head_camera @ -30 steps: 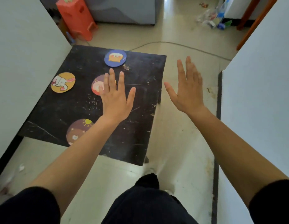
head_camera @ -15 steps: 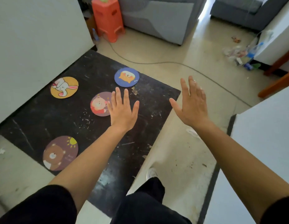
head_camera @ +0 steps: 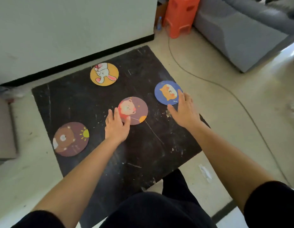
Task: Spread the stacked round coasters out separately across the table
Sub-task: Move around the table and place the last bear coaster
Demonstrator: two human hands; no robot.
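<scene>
Several round coasters lie apart on a low black table [head_camera: 143,145]. A yellow rabbit coaster [head_camera: 104,74] is at the back, a blue dog coaster [head_camera: 166,92] at the right, a mauve pig coaster [head_camera: 134,110] in the middle and a brown bear coaster [head_camera: 71,139] at the front left. My left hand [head_camera: 116,127] lies flat with spread fingers over the pig coaster's near left edge. My right hand [head_camera: 185,111] is flat too, its fingertips on the blue coaster's near right edge. Neither hand grips anything.
A white wall [head_camera: 68,30] runs behind the table. An orange plastic stool [head_camera: 180,15] and a grey sofa [head_camera: 241,33] stand at the back right. A cable [head_camera: 225,89] crosses the floor on the right. My dark-trousered legs [head_camera: 159,209] are at the table's near edge.
The camera view swung left and over the table. Both hands dropped from the air onto the table, the left one onto the pig coaster, the right one onto the blue coaster.
</scene>
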